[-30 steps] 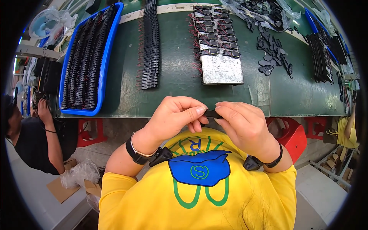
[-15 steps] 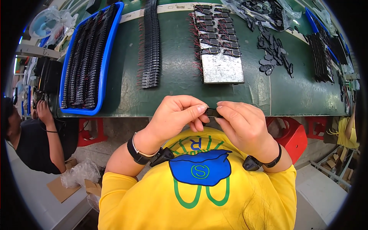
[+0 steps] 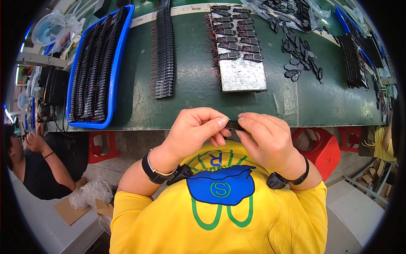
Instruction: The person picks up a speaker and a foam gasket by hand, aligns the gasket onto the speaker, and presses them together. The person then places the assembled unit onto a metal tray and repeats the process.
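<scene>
A person in a yellow shirt (image 3: 152, 216) holds a small black part (image 3: 232, 125) with both hands. The left hand (image 3: 196, 129) pinches one end of it between thumb and finger. The right hand (image 3: 266, 135) pinches the other end. The fingers hide much of the part, so its full shape is hard to see. It is up in front of the shirt, by the near edge of the green table (image 3: 198, 108). Each wrist has a black band on it.

On the table, past the hands, sits a silver block (image 3: 243, 76). Two rows of black pieces (image 3: 228, 45) lie on its far end, and thin red wires stick out on the left. The near end of the block is bare. To the left is a long line of black parts (image 3: 165, 63), packed side by side. More to the left, a blue tray (image 3: 91, 125) is full of black rows. To the right of the block, flat black bits (image 3: 298, 55) lie in a messy pile, near a clear bag (image 3: 317, 17). At the far left, another person in a dark shirt (image 3: 53, 169) has one hand up near their face.
</scene>
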The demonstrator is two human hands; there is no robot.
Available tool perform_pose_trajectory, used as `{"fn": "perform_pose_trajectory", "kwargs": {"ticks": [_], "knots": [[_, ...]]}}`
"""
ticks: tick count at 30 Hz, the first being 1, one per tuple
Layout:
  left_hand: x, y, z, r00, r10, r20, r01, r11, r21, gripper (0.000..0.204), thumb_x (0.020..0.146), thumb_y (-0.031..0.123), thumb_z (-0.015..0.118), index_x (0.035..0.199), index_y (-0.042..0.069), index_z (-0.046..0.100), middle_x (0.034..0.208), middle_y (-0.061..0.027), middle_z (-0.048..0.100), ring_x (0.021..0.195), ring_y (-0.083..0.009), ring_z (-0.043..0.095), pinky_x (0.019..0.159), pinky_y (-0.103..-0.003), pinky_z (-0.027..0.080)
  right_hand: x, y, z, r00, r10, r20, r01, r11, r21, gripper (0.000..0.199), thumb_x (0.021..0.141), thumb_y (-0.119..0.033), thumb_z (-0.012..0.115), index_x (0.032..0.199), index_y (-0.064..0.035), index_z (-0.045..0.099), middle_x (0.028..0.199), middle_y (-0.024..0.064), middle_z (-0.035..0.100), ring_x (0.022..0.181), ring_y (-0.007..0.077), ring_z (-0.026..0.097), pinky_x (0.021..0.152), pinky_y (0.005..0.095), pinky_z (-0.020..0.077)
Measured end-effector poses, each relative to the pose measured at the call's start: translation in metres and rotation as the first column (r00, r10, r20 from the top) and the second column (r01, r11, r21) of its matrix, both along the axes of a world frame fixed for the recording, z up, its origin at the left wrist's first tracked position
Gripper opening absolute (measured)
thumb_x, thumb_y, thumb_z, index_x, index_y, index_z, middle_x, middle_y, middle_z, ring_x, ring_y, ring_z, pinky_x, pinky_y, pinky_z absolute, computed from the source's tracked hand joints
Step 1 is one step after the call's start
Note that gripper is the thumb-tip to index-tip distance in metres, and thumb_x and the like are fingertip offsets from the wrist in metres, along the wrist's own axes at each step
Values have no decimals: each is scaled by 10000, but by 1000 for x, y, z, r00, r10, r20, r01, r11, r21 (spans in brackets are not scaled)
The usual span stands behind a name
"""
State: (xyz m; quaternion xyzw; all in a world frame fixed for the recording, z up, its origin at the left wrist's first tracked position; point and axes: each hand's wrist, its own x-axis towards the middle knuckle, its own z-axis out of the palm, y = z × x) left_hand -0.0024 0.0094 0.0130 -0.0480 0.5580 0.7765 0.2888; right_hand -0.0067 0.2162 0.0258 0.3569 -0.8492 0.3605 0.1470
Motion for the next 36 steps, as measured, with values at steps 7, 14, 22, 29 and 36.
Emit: {"fn": "perform_pose_trajectory", "kwargs": {"ticks": [7, 14, 22, 29, 36], "knots": [[3, 1, 0, 999, 3, -36, -3, 1000, -20, 168, 935, 121, 584, 995, -26, 641, 818, -127, 696, 655, -128, 657, 606, -245, 546, 2, 0, 0, 1000, -7, 5, 7, 1000, -6, 276, 632, 32, 731, 883, 19, 618, 871, 155, 671, 737, 304, 670, 646, 358, 555], [8, 2, 2, 994, 5, -108, -11, 999, -49, 135, 917, 80, 602, 988, -31, 633, 836, -103, 689, 678, -112, 650, 631, -241, 547, 3, 1, -1, 1000, 9, -11, -9, 1000, 11, 278, 630, 35, 728, 885, 22, 616, 871, 155, 664, 719, 293, 662, 624, 354, 547], [15, 5, -3, 944, -19, -328, -49, 979, -198, 129, 848, -19, 661, 972, -35, 629, 857, -74, 673, 717, -99, 649, 656, -219, 540, 3, 0, -4, 995, 26, -100, -24, 999, 27, 255, 646, 5, 697, 886, 31, 615, 877, 146, 638, 687, 279, 639, 616, 335, 534], [17, -2, -5, 905, 13, -425, -75, 989, -130, 120, 848, -32, 655, 965, -40, 631, 868, -86, 671, 716, -115, 653, 647, -217, 536, 1, 6, -2, 957, 88, 277, -21, 972, -236, 260, 706, -25, 733, 944, 18, 638, 870, 134, 646, 689, 266, 641, 612, 313, 525], [13, -4, -8, 734, -62, -677, -127, 966, -227, 120, 835, -39, 659, 952, -35, 636, 837, -104, 674, 699, -134, 661, 619, -224, 524, -1, 7, -15, 870, 220, 440, -44, 926, -376, 211, 763, -47, 738, 955, 1, 665, 793, 126, 658, 659, 237, 639, 572, 295, 499]]}}
